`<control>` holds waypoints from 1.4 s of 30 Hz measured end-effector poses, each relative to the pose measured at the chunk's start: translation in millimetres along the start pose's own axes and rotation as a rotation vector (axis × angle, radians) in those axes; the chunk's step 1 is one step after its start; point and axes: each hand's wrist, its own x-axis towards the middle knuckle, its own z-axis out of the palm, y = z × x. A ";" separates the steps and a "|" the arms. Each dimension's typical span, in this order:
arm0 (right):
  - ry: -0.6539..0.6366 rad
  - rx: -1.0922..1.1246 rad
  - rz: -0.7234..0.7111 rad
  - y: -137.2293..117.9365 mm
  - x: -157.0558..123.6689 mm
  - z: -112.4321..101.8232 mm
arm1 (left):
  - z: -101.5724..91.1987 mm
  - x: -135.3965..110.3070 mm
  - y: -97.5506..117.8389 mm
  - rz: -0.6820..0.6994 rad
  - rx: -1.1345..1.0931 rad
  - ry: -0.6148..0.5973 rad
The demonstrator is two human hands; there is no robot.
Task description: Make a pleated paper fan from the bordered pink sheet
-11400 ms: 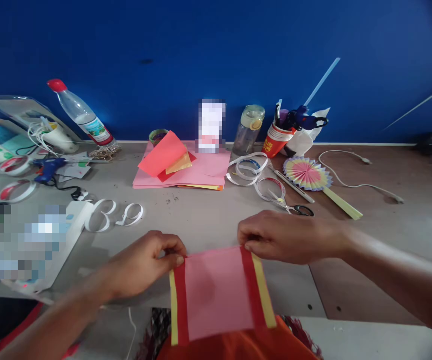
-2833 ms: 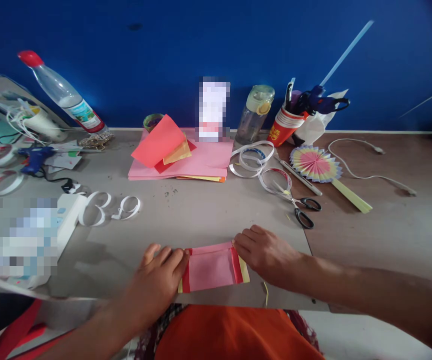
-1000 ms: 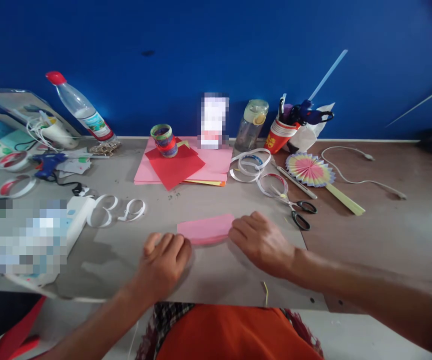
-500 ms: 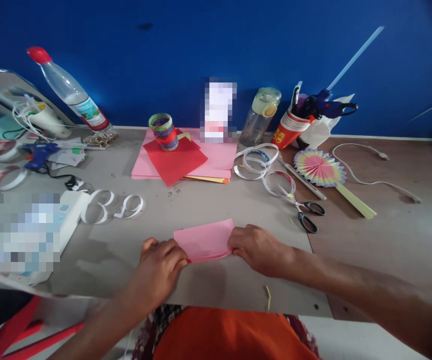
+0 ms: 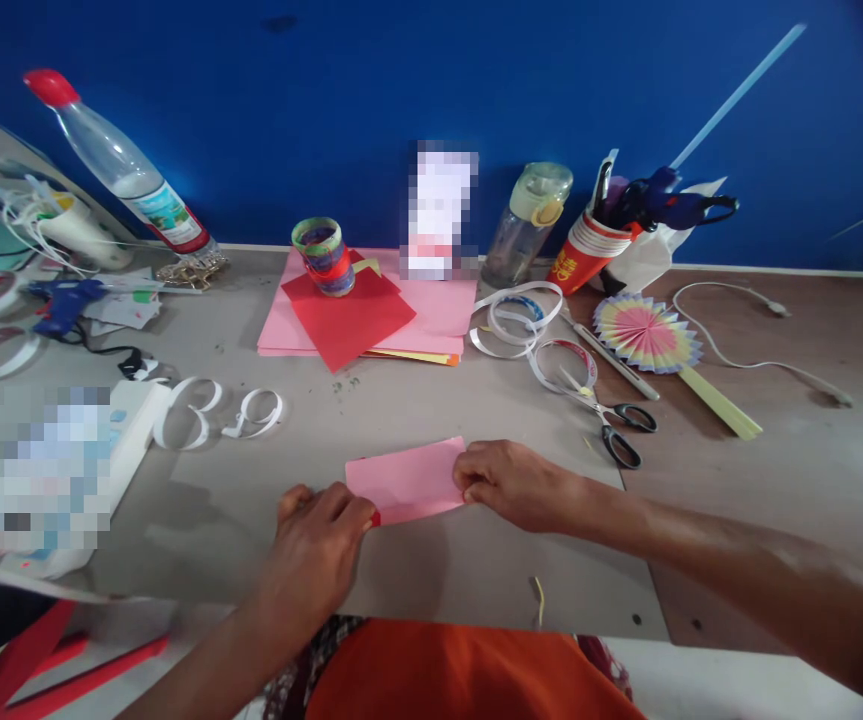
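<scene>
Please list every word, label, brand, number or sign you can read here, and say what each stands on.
No text can be read with certainty.
Red paper cup: yellow marks, too blurred to read.
Red-capped bottle: label print too small to read.
Upright panel: pixelated, unreadable.
White-edged object at left: pixelated in part, nothing legible.
Red-marked tape roll: markings too small to read.
Pink paper: no print visible.

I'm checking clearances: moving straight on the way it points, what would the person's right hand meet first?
The right hand would first meet the pink rectangular paper it pinches; depth is unclear, so it might slide over or push that paper.
</scene>
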 end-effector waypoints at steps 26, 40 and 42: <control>0.307 -0.715 -0.394 9.1 -22.1 35.2 | 11.3 -16.8 1.8 0.244 0.343 0.258; 0.086 -0.782 -0.395 2.6 -9.0 15.7 | -10.3 17.0 -10.0 0.418 0.337 0.019; 0.105 -0.728 -0.375 3.7 -9.6 14.8 | -9.0 13.5 -11.1 0.412 0.342 0.039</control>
